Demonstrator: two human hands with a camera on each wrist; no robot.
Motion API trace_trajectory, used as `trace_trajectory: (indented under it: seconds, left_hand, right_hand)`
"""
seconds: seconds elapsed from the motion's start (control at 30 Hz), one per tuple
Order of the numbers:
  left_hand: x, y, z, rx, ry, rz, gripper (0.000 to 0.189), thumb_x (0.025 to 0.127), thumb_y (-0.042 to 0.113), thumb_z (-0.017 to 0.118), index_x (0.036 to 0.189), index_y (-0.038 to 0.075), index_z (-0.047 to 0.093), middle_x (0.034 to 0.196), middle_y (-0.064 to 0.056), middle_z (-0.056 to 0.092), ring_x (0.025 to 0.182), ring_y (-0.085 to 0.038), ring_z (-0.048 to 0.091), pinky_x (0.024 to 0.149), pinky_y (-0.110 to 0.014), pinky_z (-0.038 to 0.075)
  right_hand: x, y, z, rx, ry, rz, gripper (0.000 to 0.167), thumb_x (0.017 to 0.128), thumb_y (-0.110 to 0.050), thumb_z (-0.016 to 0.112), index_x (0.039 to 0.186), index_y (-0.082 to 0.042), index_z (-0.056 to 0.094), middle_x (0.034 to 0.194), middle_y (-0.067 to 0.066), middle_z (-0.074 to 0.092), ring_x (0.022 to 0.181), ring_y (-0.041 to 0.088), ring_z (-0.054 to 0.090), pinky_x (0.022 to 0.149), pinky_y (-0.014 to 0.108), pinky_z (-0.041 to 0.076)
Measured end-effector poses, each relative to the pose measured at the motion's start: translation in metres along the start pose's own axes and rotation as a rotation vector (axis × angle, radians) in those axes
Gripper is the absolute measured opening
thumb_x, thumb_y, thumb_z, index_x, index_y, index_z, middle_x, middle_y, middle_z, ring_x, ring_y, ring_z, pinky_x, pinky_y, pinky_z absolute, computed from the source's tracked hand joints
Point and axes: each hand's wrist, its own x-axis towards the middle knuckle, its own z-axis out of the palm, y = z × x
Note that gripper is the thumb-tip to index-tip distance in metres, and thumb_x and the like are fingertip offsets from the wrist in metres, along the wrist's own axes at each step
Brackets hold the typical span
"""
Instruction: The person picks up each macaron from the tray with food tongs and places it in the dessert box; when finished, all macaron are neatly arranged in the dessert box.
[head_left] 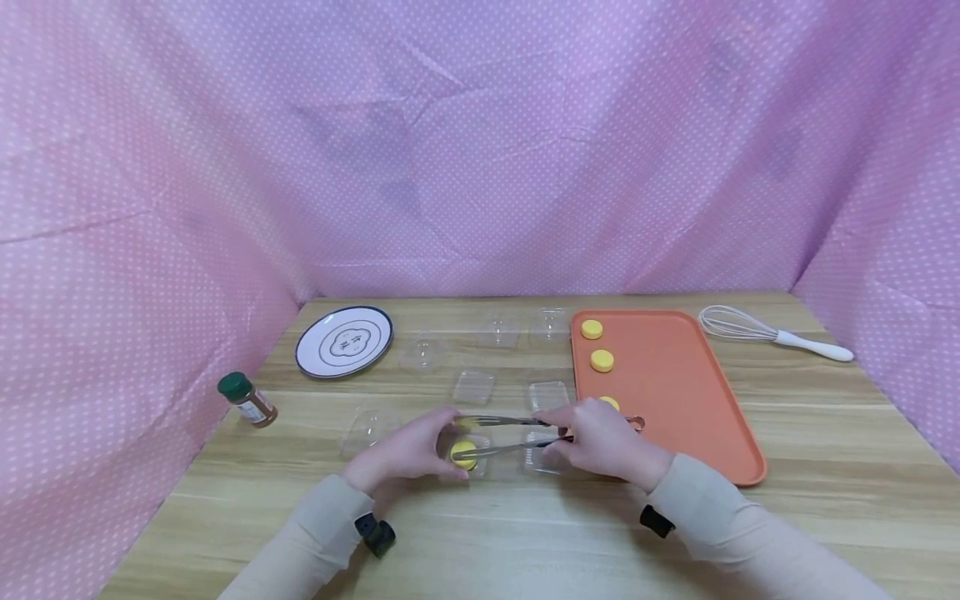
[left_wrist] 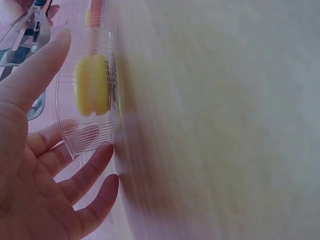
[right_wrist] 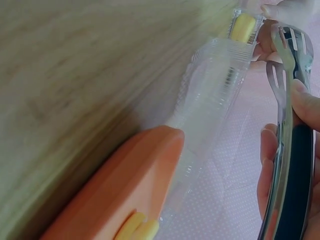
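Note:
My left hand point(head_left: 405, 454) holds a small clear plastic box point(left_wrist: 95, 142) on the table, its thumb on one side and fingers on the other. Inside that box stands a yellow macaron point(left_wrist: 92, 85). With my right hand point(head_left: 603, 437) I grip metal tongs point(head_left: 506, 422) that have dark handles. Their two slotted ends point(right_wrist: 277, 80) are spread apart and hover over the box, overlapping the macaron in the head view. Nothing shows between the tong ends. Just right of the box, partly under the right hand, sit more clear box bases point(head_left: 549, 396).
An orange tray point(head_left: 667, 375) on the right bears yellow macarons point(head_left: 602, 361) along its left side. Beyond it lies a white whisk point(head_left: 780, 335). Clear lids point(head_left: 423, 354) and another base point(head_left: 474, 387) are spread mid-table. At left are a white plate point(head_left: 311, 354) and a green-capped jar point(head_left: 247, 400).

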Motion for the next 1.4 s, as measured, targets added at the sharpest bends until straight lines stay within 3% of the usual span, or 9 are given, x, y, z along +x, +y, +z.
trace_trajectory:
  seconds: [0.13,0.23,0.4,0.57,0.67,0.93,1.13,1.4]
  left_hand:
    - [-0.001,0.0,0.0,0.003,-0.002,-0.004,0.065,0.069,0.029,0.084,0.121,0.005,0.052,0.12,-0.01,0.06,0.115,-0.027,0.055,0.104,-0.047,0.041]
    - [0.0,0.0,0.0,0.004,-0.006,-0.012,0.069,0.07,0.029,0.083,0.125,0.003,0.051,0.124,-0.011,0.059,0.118,-0.028,0.054,0.106,-0.047,0.04]
    - [0.0,0.0,0.0,-0.015,-0.012,-0.036,0.073,0.07,0.03,0.083,0.129,0.003,0.049,0.128,-0.012,0.057,0.121,-0.028,0.052,0.107,-0.047,0.038]
    - [-0.001,0.001,-0.001,-0.008,-0.012,-0.043,0.074,0.07,0.032,0.083,0.128,0.003,0.049,0.128,-0.013,0.057,0.12,-0.028,0.052,0.107,-0.047,0.039]
    - [-0.001,0.001,-0.001,0.001,-0.012,-0.034,0.073,0.07,0.032,0.083,0.128,0.002,0.049,0.127,-0.013,0.057,0.12,-0.028,0.053,0.106,-0.047,0.039]
    - [-0.001,0.001,0.0,0.006,-0.012,-0.024,0.073,0.07,0.033,0.083,0.127,0.002,0.049,0.126,-0.013,0.058,0.119,-0.029,0.053,0.106,-0.047,0.04]
    - [-0.001,0.002,0.001,-0.008,-0.013,-0.023,0.074,0.071,0.032,0.083,0.128,0.001,0.049,0.127,-0.014,0.057,0.119,-0.029,0.053,0.106,-0.047,0.04]
    - [-0.001,0.002,0.001,0.002,-0.007,-0.008,0.074,0.07,0.031,0.083,0.128,0.0,0.048,0.127,-0.014,0.057,0.119,-0.028,0.053,0.106,-0.047,0.04]
  right_hand:
    - [-0.002,-0.002,-0.003,0.023,0.005,0.021,0.042,0.076,-0.013,0.077,0.116,-0.006,0.068,0.077,0.0,0.07,0.055,-0.003,0.047,0.045,0.013,0.037]
    - [-0.004,-0.002,-0.006,0.049,0.019,0.047,0.044,0.076,-0.014,0.078,0.117,-0.005,0.066,0.082,0.004,0.071,0.05,-0.004,0.042,0.044,0.013,0.036]
    - [-0.009,0.0,-0.012,0.087,0.052,0.084,0.046,0.075,-0.014,0.079,0.118,-0.006,0.066,0.081,0.002,0.069,0.048,-0.003,0.034,0.043,0.014,0.032]
    - [-0.015,0.005,-0.019,0.113,0.085,0.108,0.046,0.073,-0.012,0.08,0.116,-0.005,0.067,0.079,-0.003,0.067,0.053,-0.001,0.04,0.045,0.015,0.032]
    - [-0.02,0.009,-0.024,0.116,0.111,0.118,0.046,0.072,-0.011,0.081,0.115,-0.005,0.068,0.079,-0.005,0.067,0.059,0.0,0.045,0.048,0.015,0.038]
    - [-0.04,0.025,-0.039,0.103,0.163,0.177,0.043,0.072,-0.012,0.081,0.113,-0.01,0.07,0.084,-0.009,0.068,0.073,0.001,0.057,0.062,0.023,0.052]
    - [-0.056,0.039,-0.05,0.093,0.173,0.233,0.041,0.073,-0.011,0.08,0.112,-0.009,0.07,0.082,-0.008,0.067,0.07,0.001,0.053,0.059,0.02,0.048]
    - [-0.078,0.06,-0.061,0.016,0.196,0.269,0.042,0.071,-0.011,0.081,0.112,-0.009,0.07,0.083,-0.003,0.069,0.071,-0.001,0.054,0.061,0.024,0.051]
